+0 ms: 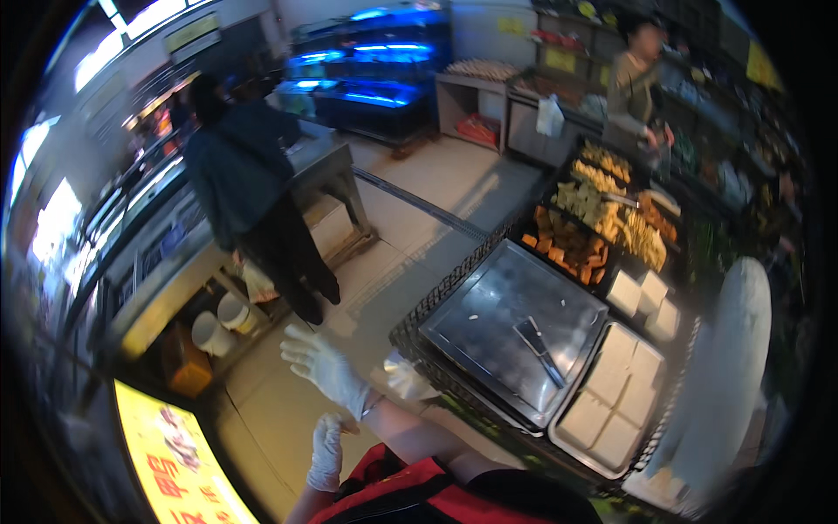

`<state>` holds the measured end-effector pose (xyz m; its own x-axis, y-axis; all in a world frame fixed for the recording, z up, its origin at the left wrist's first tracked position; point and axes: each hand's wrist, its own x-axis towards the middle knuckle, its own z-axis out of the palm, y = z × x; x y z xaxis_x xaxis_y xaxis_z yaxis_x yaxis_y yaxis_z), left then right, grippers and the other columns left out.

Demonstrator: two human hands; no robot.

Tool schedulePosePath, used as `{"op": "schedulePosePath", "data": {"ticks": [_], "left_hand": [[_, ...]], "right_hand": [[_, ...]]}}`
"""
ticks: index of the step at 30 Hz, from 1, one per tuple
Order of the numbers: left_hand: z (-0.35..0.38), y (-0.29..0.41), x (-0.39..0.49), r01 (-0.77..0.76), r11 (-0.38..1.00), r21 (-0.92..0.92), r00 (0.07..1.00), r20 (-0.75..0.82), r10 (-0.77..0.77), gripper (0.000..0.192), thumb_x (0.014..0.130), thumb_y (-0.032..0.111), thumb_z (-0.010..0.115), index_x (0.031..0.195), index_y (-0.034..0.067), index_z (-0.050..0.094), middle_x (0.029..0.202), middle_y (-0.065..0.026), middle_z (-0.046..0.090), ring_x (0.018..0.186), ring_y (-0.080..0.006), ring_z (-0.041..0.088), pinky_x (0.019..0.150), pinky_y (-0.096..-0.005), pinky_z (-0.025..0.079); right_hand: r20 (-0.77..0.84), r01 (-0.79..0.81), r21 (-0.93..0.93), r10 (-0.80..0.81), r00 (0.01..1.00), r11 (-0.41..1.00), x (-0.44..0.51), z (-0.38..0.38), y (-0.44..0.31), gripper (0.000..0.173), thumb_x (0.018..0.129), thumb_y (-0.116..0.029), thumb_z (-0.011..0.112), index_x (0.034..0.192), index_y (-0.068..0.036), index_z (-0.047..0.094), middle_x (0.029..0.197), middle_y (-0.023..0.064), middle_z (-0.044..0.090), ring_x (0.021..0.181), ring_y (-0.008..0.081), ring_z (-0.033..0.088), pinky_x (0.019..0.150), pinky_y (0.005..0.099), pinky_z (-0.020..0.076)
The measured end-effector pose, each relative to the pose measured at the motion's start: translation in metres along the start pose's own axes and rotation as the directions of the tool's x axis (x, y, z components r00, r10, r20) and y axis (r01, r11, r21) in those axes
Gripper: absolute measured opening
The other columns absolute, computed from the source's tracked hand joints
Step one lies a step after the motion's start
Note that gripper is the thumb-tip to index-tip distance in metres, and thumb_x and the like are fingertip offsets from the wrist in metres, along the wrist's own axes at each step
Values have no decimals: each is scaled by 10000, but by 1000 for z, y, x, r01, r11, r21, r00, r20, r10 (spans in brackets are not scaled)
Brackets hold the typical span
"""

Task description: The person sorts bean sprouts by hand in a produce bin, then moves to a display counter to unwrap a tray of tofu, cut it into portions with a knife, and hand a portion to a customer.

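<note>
My right hand [327,368], in a thin whitish glove, reaches out over the floor with its fingers spread and nothing in it. Just below it is my left hand [327,452], gloved too, its fingers bent; its palm side is hidden, so whether it holds anything cannot be told. The hands are apart. To their right a dark metal tray [488,288] carries a black-handled spatula or similar flat tool [540,350] and small white scraps. Beside it a metal tray [556,426] holds several pale tofu blocks [609,373]. More white blocks [625,293] sit behind.
Black trays of orange-brown pieces [592,259] and yellowish foods [609,219] fill the stall's far end. One person [249,177] stands by a counter at left, another [632,92] behind the food. A lit yellow sign [177,458] with writing, white buckets [213,334] and blue-lit tanks [373,72] surround the aisle.
</note>
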<state>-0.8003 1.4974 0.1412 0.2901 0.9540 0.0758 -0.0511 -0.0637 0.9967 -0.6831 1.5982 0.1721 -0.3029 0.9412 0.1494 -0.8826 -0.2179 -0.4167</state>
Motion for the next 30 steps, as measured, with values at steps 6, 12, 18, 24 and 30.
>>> {"op": "schedulePosePath", "data": {"ticks": [6,12,18,24,30], "left_hand": [[-67,0,144,118,975,188,988,79,-135,216,937,227,544,839,42,596,787,-44,615,718,-138,556,681,-290,450],[-54,-9,302,-200,806,557,590,726,-355,181,906,81,457,861,37,626,835,-114,626,749,-268,602,709,-331,484],[4,-39,499,-546,743,388,446,885,-135,203,917,124,478,1002,34,638,933,-157,625,885,-321,605,762,-374,478],[109,-76,605,-622,731,280,106,955,-276,285,913,166,521,1167,54,585,1039,-156,625,941,-310,606,825,-346,474],[187,-128,679,-733,636,243,-83,895,-438,270,902,186,550,1127,53,618,1059,-156,636,963,-303,618,834,-349,479]], "right_hand": [[25,-25,71,24,999,997,122,-38,-12,616,913,-487,470,1372,-78,422,1265,111,534,1169,201,487,1027,368,314],[-384,272,-62,-275,882,960,236,-139,-100,662,926,-563,398,1482,-272,185,1401,148,425,1267,284,421,1081,449,238],[-742,624,-157,-508,436,766,232,-259,-159,241,939,-197,528,1133,-68,588,1007,50,632,943,153,592,808,282,461],[-955,593,-266,-290,-57,760,181,-350,-145,391,861,-202,585,1220,-59,526,1094,89,607,967,227,591,872,351,449],[-850,896,-428,285,-443,118,71,-501,-15,554,866,-344,589,1320,-68,432,1287,152,490,1093,276,543,941,395,456]]}}
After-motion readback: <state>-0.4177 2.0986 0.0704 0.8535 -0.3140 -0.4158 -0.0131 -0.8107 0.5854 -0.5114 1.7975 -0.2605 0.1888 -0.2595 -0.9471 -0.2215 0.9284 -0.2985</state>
